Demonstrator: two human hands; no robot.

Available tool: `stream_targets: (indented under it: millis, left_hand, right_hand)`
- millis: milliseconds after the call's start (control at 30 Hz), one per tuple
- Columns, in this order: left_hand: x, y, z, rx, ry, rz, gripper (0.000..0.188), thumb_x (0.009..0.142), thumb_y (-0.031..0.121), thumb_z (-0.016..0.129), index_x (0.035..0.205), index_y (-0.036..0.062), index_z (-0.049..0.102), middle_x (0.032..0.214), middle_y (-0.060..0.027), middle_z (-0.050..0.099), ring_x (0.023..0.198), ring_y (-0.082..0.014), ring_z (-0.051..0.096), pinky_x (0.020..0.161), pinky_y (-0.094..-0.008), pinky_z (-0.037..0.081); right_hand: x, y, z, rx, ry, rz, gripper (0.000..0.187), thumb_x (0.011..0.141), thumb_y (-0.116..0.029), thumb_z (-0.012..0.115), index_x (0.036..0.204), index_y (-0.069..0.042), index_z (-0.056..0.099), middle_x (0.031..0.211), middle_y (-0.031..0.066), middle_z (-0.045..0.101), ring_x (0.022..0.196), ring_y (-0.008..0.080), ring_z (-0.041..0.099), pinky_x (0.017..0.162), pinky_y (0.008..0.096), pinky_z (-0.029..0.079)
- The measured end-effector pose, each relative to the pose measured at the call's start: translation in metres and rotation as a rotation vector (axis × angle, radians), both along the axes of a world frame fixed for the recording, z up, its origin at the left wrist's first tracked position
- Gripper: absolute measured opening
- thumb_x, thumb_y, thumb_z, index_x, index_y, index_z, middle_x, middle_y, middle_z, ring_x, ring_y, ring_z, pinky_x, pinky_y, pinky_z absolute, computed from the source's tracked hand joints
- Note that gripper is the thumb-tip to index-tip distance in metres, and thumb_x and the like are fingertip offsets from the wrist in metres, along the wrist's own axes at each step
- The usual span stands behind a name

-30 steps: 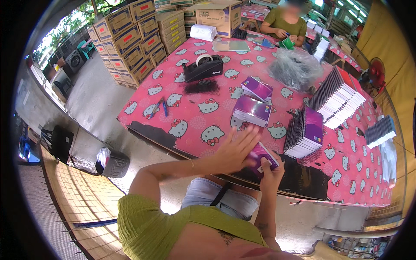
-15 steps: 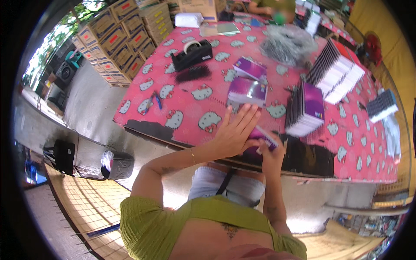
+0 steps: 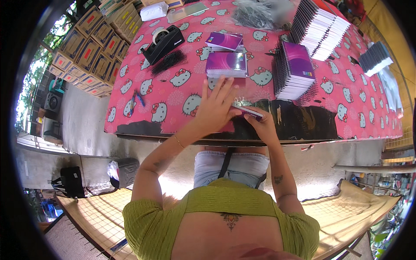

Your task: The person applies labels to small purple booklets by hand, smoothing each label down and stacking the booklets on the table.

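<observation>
A small purple-covered notebook (image 3: 249,112) is tilted near the front edge of the table, its white page edges showing. My right hand (image 3: 263,125) pinches it between thumb and fingers at its right end. Fingers stretched out, my left hand (image 3: 216,106) is above the table at the notebook's left end, its thumb close to or touching it. Just beyond my left fingertips sits a low stack of purple-covered notebooks (image 3: 226,63), with another purple pile (image 3: 225,41) behind. To the right stands a tall stack of spiral-bound purple notebooks (image 3: 299,65).
Left on the pink patterned table (image 3: 173,95) are a black tape dispenser (image 3: 167,43), black binding coils (image 3: 169,62) and blue-handled pliers (image 3: 138,102). Taller notebook stacks (image 3: 318,30) and a clear plastic bag (image 3: 260,15) lie farther back. Cardboard boxes (image 3: 91,52) are piled beyond the left side.
The view has tipped and shifted, so the table sits higher in it. My left hand has lifted and spread its fingers; my right hand keeps hold of the notebook.
</observation>
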State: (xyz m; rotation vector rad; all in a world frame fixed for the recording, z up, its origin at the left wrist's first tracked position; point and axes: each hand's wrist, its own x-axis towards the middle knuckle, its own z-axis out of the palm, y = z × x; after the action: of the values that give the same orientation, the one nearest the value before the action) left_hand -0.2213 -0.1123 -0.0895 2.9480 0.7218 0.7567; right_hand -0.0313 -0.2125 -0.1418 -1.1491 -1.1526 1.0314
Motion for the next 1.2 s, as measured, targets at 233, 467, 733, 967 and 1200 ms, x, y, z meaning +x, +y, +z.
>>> stream_targets:
  millis: [233, 467, 733, 967, 1200]
  left_hand:
    - [0.006, -0.032, -0.028, 0.001, 0.048, 0.133, 0.087, 0.096, 0.059, 0.045, 0.149, -0.0086, 0.032, 0.157, -0.0298, 0.029, 0.15, -0.0414, 0.021, 0.115, -0.0668, 0.011]
    - [0.004, -0.057, -0.063, 0.002, 0.024, 0.078, 0.087, 0.098, 0.061, 0.039, 0.149, -0.0089, 0.032, 0.156, -0.0301, 0.029, 0.15, -0.042, 0.021, 0.116, -0.0658, 0.009]
    - [0.003, -0.062, -0.068, 0.006, 0.042, -0.006, 0.09, 0.096, 0.061, 0.041, 0.15, -0.0102, 0.027, 0.159, -0.0295, 0.023, 0.15, -0.0444, 0.019, 0.115, -0.0679, 0.01]
    - [0.011, -0.05, -0.047, 0.065, -0.018, -0.001, 0.086, 0.099, 0.059, 0.038, 0.149, -0.0098, 0.031, 0.157, -0.0297, 0.027, 0.149, -0.0439, 0.02, 0.114, -0.0687, 0.009]
    - [0.013, -0.033, -0.033, 0.011, 0.045, 0.049, 0.078, 0.099, 0.053, 0.044, 0.149, -0.0056, 0.034, 0.158, -0.0234, 0.031, 0.149, -0.04, 0.025, 0.115, -0.0671, 0.008]
  right_hand:
    - [-0.001, 0.004, -0.004, 0.082, -0.072, -0.059, 0.03, 0.094, -0.006, 0.067, 0.123, 0.002, 0.067, 0.111, 0.0062, 0.071, 0.099, 0.0108, 0.062, 0.09, 0.0264, 0.049]
    - [-0.001, 0.005, -0.001, 0.025, -0.1, -0.026, 0.033, 0.094, -0.007, 0.067, 0.125, 0.001, 0.066, 0.112, 0.0072, 0.072, 0.099, 0.0095, 0.061, 0.089, 0.0274, 0.05]
    - [-0.004, 0.001, 0.002, 0.027, -0.178, -0.049, 0.032, 0.094, -0.006, 0.066, 0.125, 0.003, 0.065, 0.109, 0.0085, 0.074, 0.095, 0.0083, 0.062, 0.085, 0.0269, 0.051]
    - [-0.002, 0.014, -0.007, 0.051, -0.155, 0.028, 0.031, 0.092, -0.006, 0.067, 0.122, 0.001, 0.067, 0.099, 0.0108, 0.075, 0.088, 0.0079, 0.062, 0.08, 0.0283, 0.053]
    - [0.0, 0.013, -0.003, -0.046, -0.154, 0.045, 0.03, 0.094, -0.012, 0.068, 0.12, 0.001, 0.068, 0.091, 0.0114, 0.073, 0.084, 0.0065, 0.058, 0.077, 0.0278, 0.051]
